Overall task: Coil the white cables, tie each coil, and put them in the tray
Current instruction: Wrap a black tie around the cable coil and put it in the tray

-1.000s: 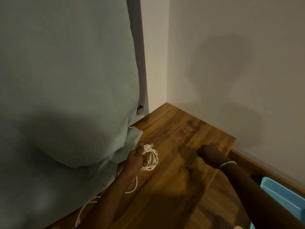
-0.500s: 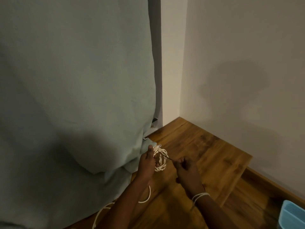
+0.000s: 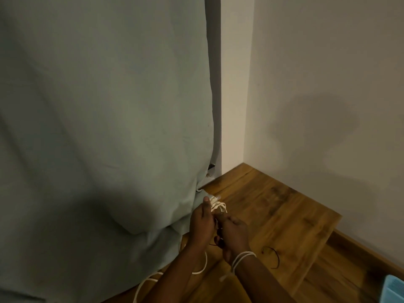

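In the head view, the left hand [image 3: 202,223] grips a small coil of white cable [image 3: 217,207] above the wooden board [image 3: 284,217], beside the grey-green cloth [image 3: 105,127]. The right hand [image 3: 234,234] is closed against the coil, seemingly pinching a thin dark tie [image 3: 273,256]. The blue tray [image 3: 394,290] sits well apart, at the lower right.

Glossy wood table [image 3: 273,206], matt cloth curtain [image 3: 98,127]

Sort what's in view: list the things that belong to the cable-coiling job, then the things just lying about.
Job:
- white cable coil, held by left hand and right hand
- loose cable tail
- blue tray

Lying about:
- grey-green curtain
- thin dark wire
- white wrist bands
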Demonstrator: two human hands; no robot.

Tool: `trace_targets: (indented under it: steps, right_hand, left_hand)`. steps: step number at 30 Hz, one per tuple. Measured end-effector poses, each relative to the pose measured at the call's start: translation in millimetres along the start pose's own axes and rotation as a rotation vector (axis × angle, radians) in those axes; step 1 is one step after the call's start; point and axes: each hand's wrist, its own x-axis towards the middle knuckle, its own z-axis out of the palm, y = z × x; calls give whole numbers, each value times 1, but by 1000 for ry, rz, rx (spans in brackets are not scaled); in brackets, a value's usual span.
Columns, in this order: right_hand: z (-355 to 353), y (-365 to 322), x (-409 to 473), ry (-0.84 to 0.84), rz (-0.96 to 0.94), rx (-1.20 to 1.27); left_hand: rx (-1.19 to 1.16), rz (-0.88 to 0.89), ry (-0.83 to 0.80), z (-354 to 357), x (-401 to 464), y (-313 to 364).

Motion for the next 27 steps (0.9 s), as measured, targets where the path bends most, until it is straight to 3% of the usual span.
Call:
trace_targets:
  steps: [9,19,27]
  right_hand:
    - [-17,12,-16,86,-63,76]
    - [-9,15,-11,159,-127,-11]
    - [6,-1,-12,-44,-62,34]
  left_hand:
    - [-134,-69,145,-19,12,13]
    - [-136,-37,133,-11,7,15]
    - [15,25,23,-9,-6,9]
